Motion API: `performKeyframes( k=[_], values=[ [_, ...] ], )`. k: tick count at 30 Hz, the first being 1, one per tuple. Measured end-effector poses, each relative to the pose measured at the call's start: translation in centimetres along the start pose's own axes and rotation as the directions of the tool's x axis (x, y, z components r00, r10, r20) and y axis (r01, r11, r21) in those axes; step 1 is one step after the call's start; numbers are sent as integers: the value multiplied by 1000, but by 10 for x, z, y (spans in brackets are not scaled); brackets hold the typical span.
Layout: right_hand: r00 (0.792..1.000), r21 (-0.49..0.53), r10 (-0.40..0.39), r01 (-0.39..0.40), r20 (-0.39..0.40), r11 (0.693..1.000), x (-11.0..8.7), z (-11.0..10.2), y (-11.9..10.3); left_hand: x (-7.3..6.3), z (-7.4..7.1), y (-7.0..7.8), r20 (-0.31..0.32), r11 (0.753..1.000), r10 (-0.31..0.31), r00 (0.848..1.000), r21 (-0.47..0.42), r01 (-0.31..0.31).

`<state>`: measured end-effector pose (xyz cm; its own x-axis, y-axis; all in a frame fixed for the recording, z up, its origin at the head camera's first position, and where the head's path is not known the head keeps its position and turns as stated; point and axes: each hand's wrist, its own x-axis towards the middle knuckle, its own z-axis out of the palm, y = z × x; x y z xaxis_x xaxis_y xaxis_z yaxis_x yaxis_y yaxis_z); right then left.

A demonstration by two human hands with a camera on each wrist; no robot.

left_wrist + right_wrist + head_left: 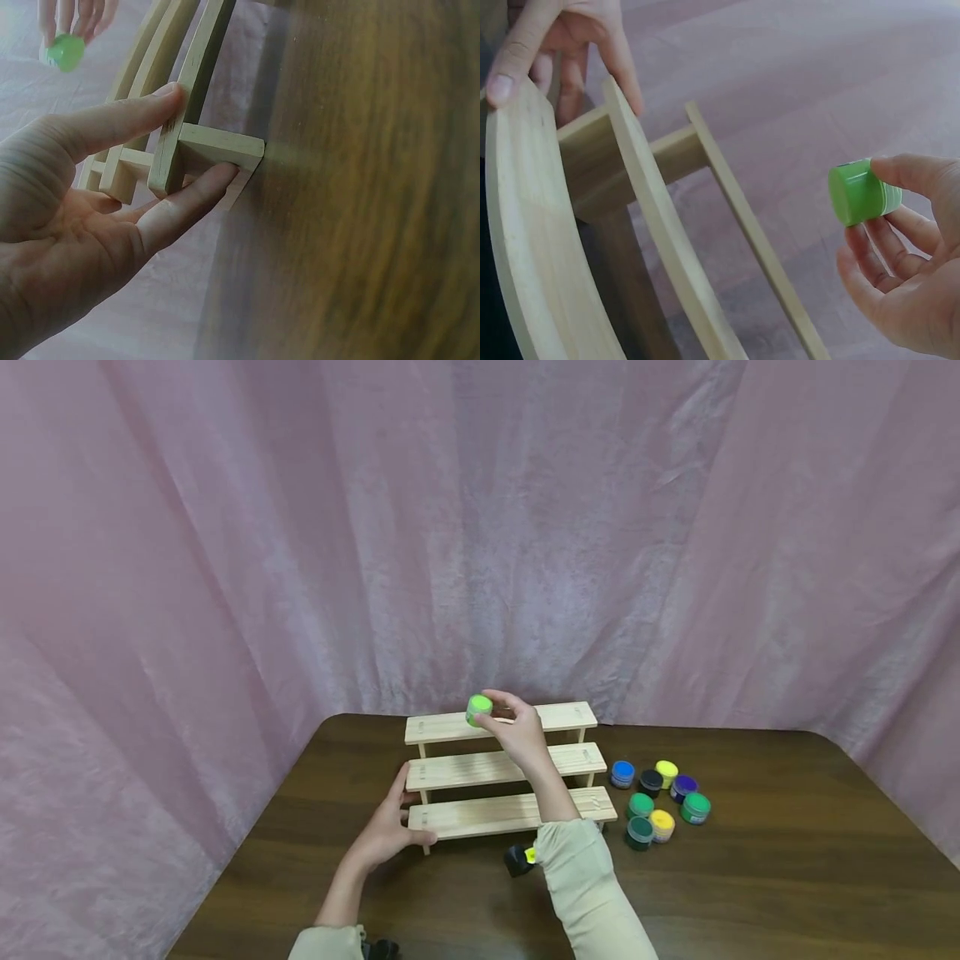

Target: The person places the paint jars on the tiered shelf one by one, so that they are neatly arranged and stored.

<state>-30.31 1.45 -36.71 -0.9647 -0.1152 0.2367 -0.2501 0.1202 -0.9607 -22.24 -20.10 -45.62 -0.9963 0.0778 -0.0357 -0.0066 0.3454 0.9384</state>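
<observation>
A light green paint jar [478,710] is pinched between the thumb and fingers of my right hand [519,737], held up at the top step of a three-step wooden display rack [480,814]. In the right wrist view the jar [857,192] is tilted on its side, apart from the boards. My left hand [390,828] grips the rack's left end at the lowest step. Its thumb [142,112] presses the front board, and its index finger lies against the side support.
Several paint jars with blue, black, yellow, purple and green lids, among them a green jar [696,807], stand right of the rack on the dark wooden table [780,860]. A pink curtain [480,543] hangs behind. A small black-and-yellow object [519,860] shows by the right sleeve.
</observation>
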Motion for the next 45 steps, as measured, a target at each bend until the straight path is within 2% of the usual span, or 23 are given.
performKeyframes(
  k=[6, 11, 18, 22, 28, 39, 45],
  values=[
    [999, 13, -28, 29, -22, 1000, 4, 23, 7, -1, -6, 1, -12, 1000, -7, 1000, 24, 7],
    [999, 25, -26, 26, -23, 999, 4, 36, 12, 1, -4, 1, -2, 1000, 2, 1000, 27, -2],
    [999, 24, -25, 25, -30, 999, 10, 41, 19, 3, 1, -2, 6, 1000, -5, 1000, -17, 5],
    [999, 13, -12, 13, -53, 1000, 14, 44, 21, 2, -1, -3, -3, 1000, -2, 1000, -8, 2],
    [999, 15, -21, 21, -30, 1000, 19, 50, 22, 2, -1, -1, -3, 1000, -2, 1000, -6, 2],
    [998, -112, -49, 45, -42, 993, 23, 57, 28, 3, -2, -1, 7, 1000, 10, 1000, -2, -10],
    [997, -219, -60, 48, -49, 975, 21, 59, 29, 0, -2, 0, 6, 1000, 9, 1000, 3, -9]
  ],
)
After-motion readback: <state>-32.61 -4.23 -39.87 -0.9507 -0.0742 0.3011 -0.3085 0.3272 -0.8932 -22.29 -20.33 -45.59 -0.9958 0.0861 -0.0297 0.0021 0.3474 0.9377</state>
